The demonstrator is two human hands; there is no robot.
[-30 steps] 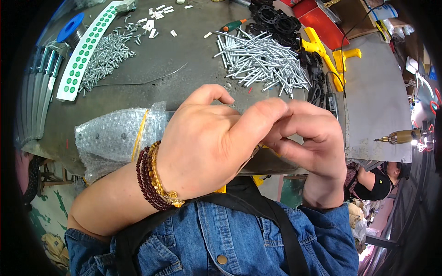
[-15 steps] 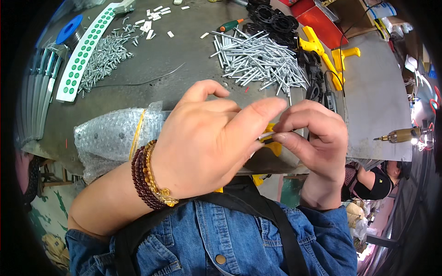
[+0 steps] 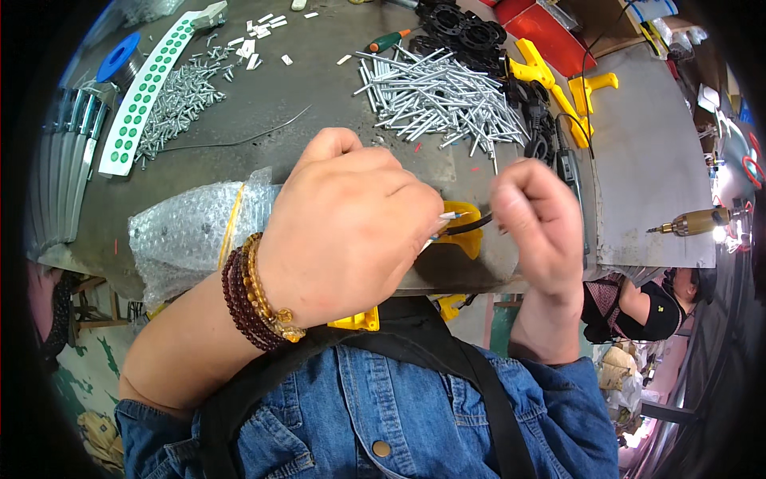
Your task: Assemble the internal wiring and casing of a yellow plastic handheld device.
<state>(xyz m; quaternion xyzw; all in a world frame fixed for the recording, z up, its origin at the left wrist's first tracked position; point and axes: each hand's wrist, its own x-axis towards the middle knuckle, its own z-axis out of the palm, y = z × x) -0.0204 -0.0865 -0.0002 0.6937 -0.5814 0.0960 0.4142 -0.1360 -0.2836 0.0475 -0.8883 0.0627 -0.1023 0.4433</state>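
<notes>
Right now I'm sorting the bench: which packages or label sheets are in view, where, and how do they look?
Sticker strip: far left of bench, long white backing, rows of round green dots.
Bubble-wrap bundle: near bench edge, beside the left hand, clear, yellow band around it.
No screens or signs.

A clear bubble-wrap package (image 3: 187, 231) lies beside a long white sticker strip with green dots (image 3: 146, 86).
</notes>
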